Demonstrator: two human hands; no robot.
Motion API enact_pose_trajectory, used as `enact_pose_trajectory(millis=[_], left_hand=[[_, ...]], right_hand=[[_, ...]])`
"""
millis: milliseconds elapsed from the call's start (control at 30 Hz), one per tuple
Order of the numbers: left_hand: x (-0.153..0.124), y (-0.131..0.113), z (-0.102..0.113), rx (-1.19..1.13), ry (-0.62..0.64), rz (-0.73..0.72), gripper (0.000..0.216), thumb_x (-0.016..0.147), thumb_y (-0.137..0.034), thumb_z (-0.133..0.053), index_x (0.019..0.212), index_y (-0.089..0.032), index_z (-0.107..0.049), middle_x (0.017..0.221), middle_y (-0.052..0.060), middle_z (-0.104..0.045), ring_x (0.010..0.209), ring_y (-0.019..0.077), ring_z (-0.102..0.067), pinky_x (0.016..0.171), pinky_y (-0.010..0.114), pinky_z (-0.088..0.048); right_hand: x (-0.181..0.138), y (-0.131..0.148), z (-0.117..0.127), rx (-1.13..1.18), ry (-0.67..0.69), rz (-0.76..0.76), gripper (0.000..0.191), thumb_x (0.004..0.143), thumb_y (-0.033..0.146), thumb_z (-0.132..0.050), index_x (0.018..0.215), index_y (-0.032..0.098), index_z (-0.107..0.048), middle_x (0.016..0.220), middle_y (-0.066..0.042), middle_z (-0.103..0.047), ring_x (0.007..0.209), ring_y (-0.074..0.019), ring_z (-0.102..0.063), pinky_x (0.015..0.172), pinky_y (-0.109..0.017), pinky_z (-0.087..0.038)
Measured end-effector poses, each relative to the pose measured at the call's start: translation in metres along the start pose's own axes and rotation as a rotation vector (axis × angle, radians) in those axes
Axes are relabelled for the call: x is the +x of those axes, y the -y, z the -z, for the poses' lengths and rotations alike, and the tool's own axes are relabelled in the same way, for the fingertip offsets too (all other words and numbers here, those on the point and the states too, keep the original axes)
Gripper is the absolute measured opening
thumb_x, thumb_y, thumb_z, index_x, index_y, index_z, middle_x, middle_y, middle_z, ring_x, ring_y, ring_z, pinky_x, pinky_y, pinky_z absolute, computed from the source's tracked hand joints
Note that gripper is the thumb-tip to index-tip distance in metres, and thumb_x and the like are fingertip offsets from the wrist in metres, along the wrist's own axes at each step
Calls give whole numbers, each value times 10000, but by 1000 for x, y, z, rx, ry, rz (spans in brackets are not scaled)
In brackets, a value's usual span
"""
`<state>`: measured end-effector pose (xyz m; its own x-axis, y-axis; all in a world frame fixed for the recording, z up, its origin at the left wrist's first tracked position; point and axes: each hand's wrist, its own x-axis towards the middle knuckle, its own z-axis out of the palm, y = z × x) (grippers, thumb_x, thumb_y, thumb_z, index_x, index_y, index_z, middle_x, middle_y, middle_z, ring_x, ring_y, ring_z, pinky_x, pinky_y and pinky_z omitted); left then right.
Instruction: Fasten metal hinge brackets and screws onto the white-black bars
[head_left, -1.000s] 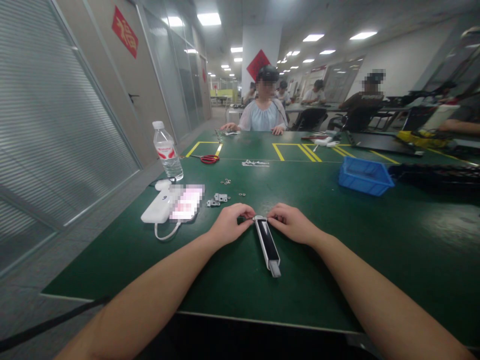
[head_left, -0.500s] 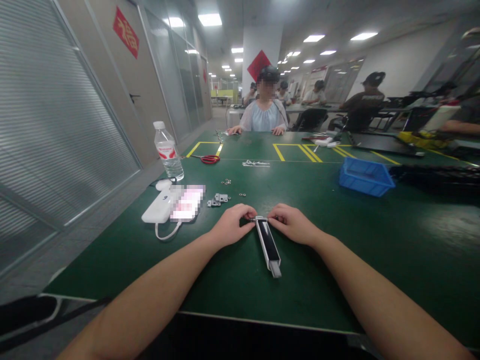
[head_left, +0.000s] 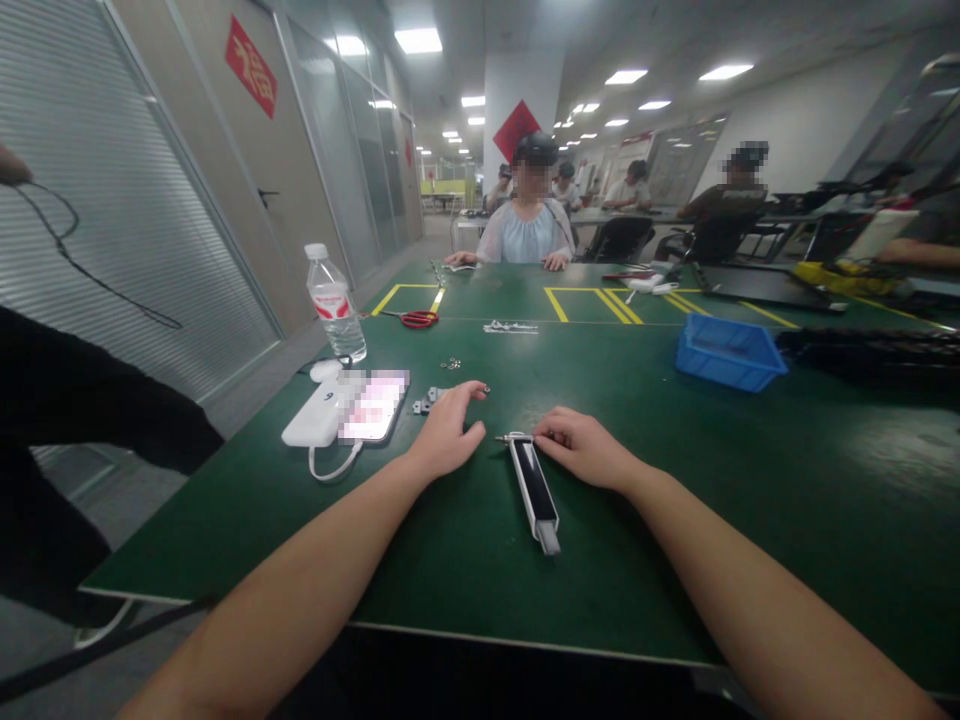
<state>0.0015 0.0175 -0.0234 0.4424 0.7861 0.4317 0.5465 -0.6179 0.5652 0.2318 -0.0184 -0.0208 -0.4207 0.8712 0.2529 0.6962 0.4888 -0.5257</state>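
Far to the left of the white gadget (head_left: 535,485), past the table (head_left: 637,570), stands a person in dark trousers (head_left: 97,385). Closer to the gadget, on its left, come a white power pack (head_left: 315,412), a water bottle (head_left: 335,312) and a phone (head_left: 379,407). Next are some metal bits (head_left: 427,401), partly hidden, with tiny rings (head_left: 451,364) behind them.

Just left of the gadget's top end is the left hand (head_left: 452,428). Its thumb and pointing finger are spread apart, and the fingertip is at one small ring (head_left: 487,390). I cannot tell if it touches. That ring could skid away if the finger bumps it, because it is so little.

A thin pin (head_left: 501,438) pokes out from the gadget's top left corner. The gadget lies flat on the table. At its top right corner, the right hand (head_left: 574,442) seems to be pinching; the fingers hide what is between them. If that pinch gets loose, the pin might slip or the gadget might turn. Well to the right of the gadget sits a blue bin (head_left: 729,352).
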Motion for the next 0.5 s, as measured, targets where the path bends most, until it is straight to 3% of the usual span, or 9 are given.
enact_pose_trajectory(millis=[267, 500], left_hand=[[7, 15, -13, 116, 35, 78, 558, 795, -129, -489, 1332, -106, -340, 1280, 157, -505, 1207, 262, -450, 1055, 452, -336], [15, 17, -16, 344, 170, 167, 648, 835, -189, -429, 1437, -81, -215, 1416, 162, -398, 1285, 275, -377, 1074, 427, -301]], right_hand=[[0, 1, -1, 15, -6, -21, 149, 848, 216, -525, 831, 169, -665, 848, -57, -590, 689, -134, -537, 664, -280, -446], [1, -1, -2, 10, -15, 3, 137, 845, 191, -533, 833, 159, -666, 814, -45, -575, 683, -124, -519, 668, -266, -434]])
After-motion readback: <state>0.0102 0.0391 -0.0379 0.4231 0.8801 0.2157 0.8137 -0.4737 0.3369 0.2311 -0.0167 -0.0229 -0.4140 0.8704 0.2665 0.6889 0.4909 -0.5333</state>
